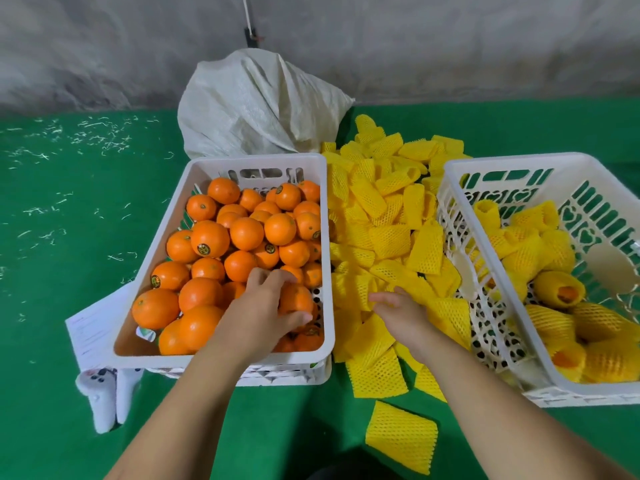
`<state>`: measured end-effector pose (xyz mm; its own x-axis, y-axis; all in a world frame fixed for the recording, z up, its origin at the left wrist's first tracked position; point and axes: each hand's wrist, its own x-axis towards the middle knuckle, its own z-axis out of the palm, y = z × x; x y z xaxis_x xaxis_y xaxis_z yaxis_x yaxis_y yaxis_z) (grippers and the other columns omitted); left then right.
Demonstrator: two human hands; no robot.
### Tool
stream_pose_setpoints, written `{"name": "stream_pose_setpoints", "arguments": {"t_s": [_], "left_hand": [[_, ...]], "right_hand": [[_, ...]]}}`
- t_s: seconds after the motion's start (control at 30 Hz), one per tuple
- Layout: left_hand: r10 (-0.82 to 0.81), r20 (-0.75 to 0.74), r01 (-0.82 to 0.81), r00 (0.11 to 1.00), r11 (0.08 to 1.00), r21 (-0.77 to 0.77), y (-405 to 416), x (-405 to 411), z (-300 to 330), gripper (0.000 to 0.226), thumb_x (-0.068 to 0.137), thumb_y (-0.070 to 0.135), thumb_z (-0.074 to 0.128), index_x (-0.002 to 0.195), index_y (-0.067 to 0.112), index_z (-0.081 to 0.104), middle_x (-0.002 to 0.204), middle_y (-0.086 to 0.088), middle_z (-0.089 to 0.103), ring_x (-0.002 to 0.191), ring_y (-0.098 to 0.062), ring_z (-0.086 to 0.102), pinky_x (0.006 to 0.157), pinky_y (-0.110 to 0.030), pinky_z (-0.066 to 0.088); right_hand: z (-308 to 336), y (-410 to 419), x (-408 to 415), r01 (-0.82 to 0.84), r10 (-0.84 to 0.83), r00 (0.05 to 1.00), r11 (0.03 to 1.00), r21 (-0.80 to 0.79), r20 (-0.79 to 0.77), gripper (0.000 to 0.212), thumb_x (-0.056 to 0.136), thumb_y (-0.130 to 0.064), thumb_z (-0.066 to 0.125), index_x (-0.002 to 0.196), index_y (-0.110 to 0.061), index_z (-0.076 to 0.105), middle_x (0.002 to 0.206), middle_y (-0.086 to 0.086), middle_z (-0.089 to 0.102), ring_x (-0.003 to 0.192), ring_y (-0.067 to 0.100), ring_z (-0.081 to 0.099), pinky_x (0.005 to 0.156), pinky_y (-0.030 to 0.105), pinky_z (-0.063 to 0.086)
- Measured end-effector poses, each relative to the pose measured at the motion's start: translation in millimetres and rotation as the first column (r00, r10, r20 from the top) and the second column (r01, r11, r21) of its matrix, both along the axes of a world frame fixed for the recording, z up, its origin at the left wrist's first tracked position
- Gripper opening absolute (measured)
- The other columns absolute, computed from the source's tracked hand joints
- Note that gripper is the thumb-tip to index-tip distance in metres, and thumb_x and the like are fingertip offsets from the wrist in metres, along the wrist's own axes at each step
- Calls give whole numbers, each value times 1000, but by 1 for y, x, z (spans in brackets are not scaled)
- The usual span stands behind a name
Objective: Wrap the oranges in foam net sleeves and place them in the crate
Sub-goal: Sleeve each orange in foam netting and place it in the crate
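One orange (296, 299), near right corner of the bin (221, 356): my left hand (266, 306) grips it. Right hand (398, 306) loose, fingertips on sleeves (384, 237) just beside.

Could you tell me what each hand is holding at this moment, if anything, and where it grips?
The left hand grips an orange around its sides in the left crate. The right hand holds nothing, fingers straight over the sleeves.

- There is one view only, from a wide-angle camera worn on the person's head.
- It looks forward and steeply down over both forearms onto the green floor (69, 306).
- It sits close: the two crates fill the middle of the frame, and straight lines bow at the edges.
- The grey wall (450, 46) closes off the top.
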<state>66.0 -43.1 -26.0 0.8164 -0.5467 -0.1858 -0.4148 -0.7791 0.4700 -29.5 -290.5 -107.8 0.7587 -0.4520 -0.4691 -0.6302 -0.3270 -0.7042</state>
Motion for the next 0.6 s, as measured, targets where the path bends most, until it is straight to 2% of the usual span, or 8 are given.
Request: {"name": "stream_pose_setpoints", "arguments": {"t_s": [0.07, 0.13, 0.2, 0.27, 0.33, 0.47, 0.53, 0.6], "left_hand": [[76, -42, -85, 996, 965, -250, -5, -10, -1, 67, 86, 55, 78, 142, 43, 42, 135, 9, 35, 106, -11, 51, 76, -12, 44], [111, -130, -158, 985, 880, -447, -12, -22, 0, 69, 84, 51, 80, 143, 45, 44, 133, 13, 35, 113, 6, 46, 83, -7, 40], [109, -210, -214, 972, 787, -579, -19, -33, 1, 62, 82, 52, 79, 136, 50, 48, 134, 16, 39, 117, 17, 44, 87, -6, 44], [87, -345, -311, 935, 668, -676, -27, -42, 3, 56, 81, 53, 76, 133, 51, 54, 138, 18, 48, 117, 8, 56, 89, -16, 54], [49, -410, -354, 911, 603, -715, -33, -48, 4, 55, 85, 52, 73, 138, 48, 56, 140, 14, 54, 115, 1, 63, 89, -21, 57], [-48, -539, -443, 841, 511, -737, -50, -53, 5, 47, 95, 50, 60, 141, 42, 58, 142, 6, 58, 119, -12, 67, 92, -30, 61], [-116, -704, -617, 701, 396, -680, -60, -52, 8, 41, 101, 49, 51, 139, 35, 61, 140, -4, 58, 105, -24, 73, 79, -31, 62], [-254, -824, -774, 506, 288, -564, -65, -50, 9, 44, 102, 48, 49, 140, 27, 61, 138, -13, 58, 88, -29, 73, 69, -31, 63]], "right_hand": [[1, 7, 3, 50, -58, 998, 984, 172, 40, 39, 105, -27, 55, 143, -21, 58, 161, 4, 40, 148, 28, 36, 121, 41, 30], [2, 13, 3, 119, -146, 973, 981, 151, 178, 37, 105, -25, 57, 141, -15, 61, 148, 4, 55, 139, 24, 48, 111, 35, 40], [10, 17, -2, 255, -281, 894, 959, 120, 350, 24, 103, -25, 62, 124, -20, 72, 123, -5, 69, 122, 18, 61, 94, 25, 47], [20, 19, -6, 378, -432, 772, 902, 210, 466, 10, 98, -24, 69, 101, -32, 75, 98, -18, 74, 103, 7, 68, 79, 17, 48], [30, 21, -7, 402, -497, 697, 867, 293, 516, 14, 94, -18, 74, 93, -32, 72, 93, -13, 74, 95, 6, 69, 74, 18, 49], [46, 30, -9, 345, -448, 675, 894, 286, 587, 22, 95, -19, 73, 110, -33, 64, 102, -6, 67, 89, 6, 68, 71, 20, 50], [53, 31, -12, 321, -361, 674, 929, 185, 644, 18, 97, -21, 70, 106, -36, 66, 100, -6, 65, 88, 8, 67, 70, 23, 51], [58, 31, -15, 308, -222, 678, 951, 2, 701, 15, 98, -19, 69, 105, -32, 67, 102, -7, 60, 90, 7, 63, 75, 27, 53]]}}
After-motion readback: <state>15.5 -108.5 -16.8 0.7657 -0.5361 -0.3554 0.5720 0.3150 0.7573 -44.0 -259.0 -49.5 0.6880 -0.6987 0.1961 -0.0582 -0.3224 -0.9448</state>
